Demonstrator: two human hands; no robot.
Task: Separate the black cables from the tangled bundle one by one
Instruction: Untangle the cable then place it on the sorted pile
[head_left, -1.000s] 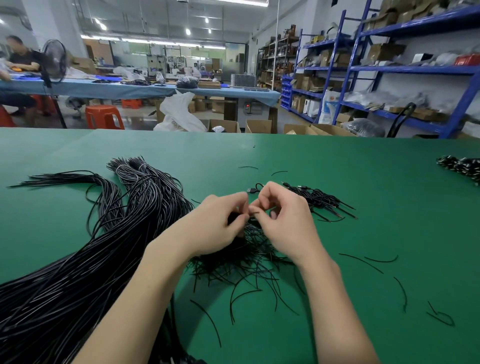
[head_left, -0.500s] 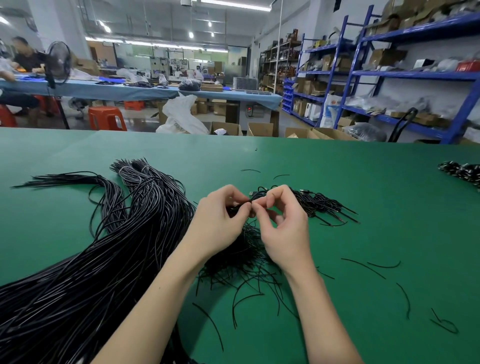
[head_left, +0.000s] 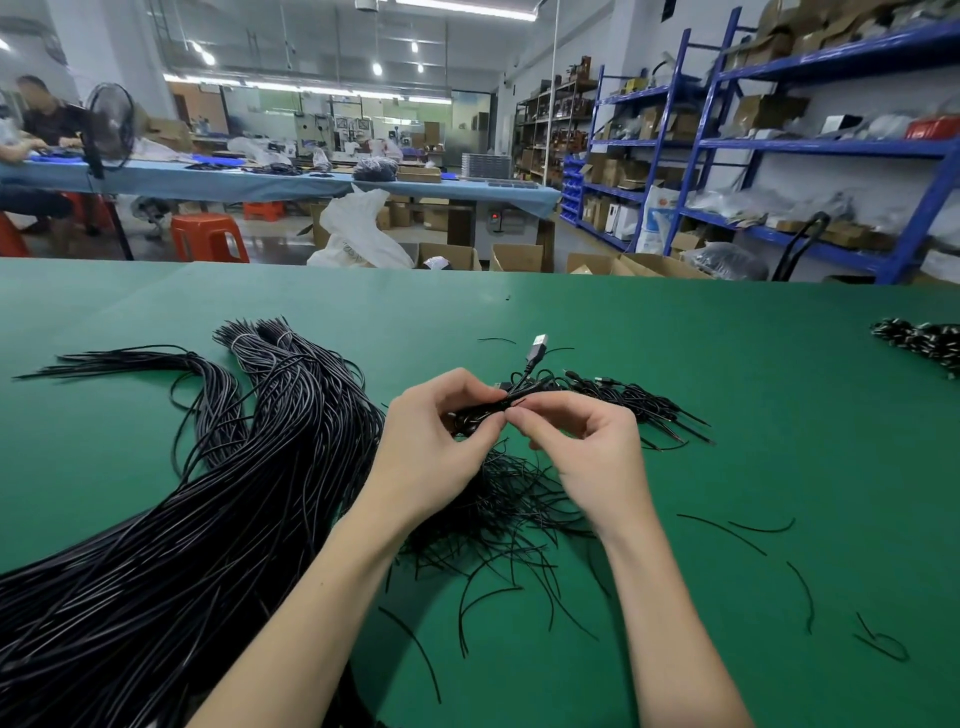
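— What's each hand got?
— Left hand (head_left: 434, 441) grips a small tangled bundle (head_left: 480, 415); right hand (head_left: 587, 441) pinches one black cable (head_left: 519, 397) — its USB plug (head_left: 538, 345) sticks up just beyond the fingers.

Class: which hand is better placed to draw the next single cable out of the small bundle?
Right. The right hand pinches one strand with its fingertips, while the left hand grips the small bundle, steadying it.
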